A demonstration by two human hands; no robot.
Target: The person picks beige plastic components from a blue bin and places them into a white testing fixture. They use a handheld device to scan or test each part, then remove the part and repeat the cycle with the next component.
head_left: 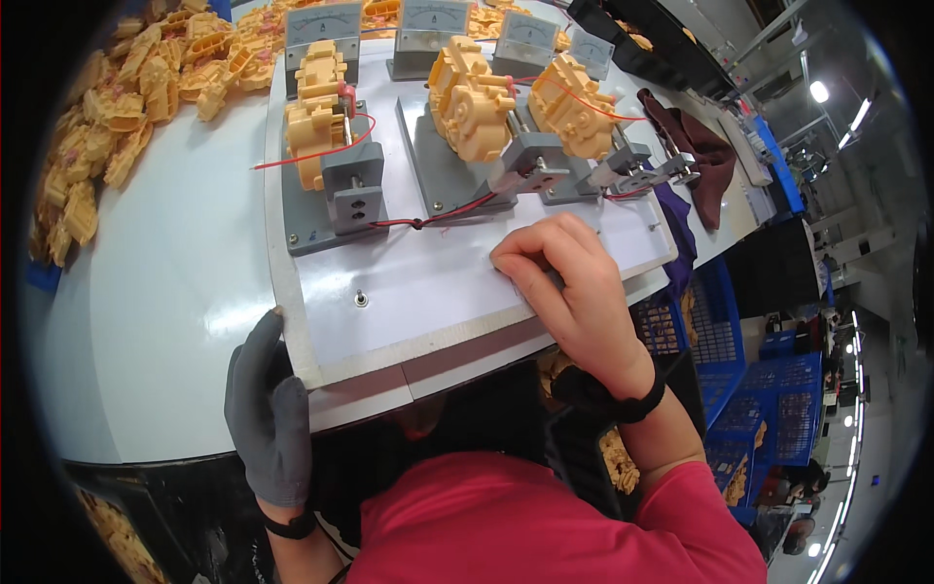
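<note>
My right hand (574, 277), bare with a black wristband, is over the white board (428, 302). Its thumb and index finger are pinched together close to the surface; what lies between them is hidden. Left of it, a small metal toggle switch (361, 299) stands up from the board. My left hand (269, 409), in a grey glove, is at the board's front left corner, fingers apart and a fingertip touching the edge. Behind the hands, yellow plastic gear housings (316, 127) sit on grey fixtures (355, 190) with red wires.
Analog meters (433, 34) line the back of the board. Loose yellow housings (146, 88) are heaped at the far left. A dark cloth (696, 146) lies on the right, beside a purple cloth (676, 229). Blue crates (778, 409) stand below on the right.
</note>
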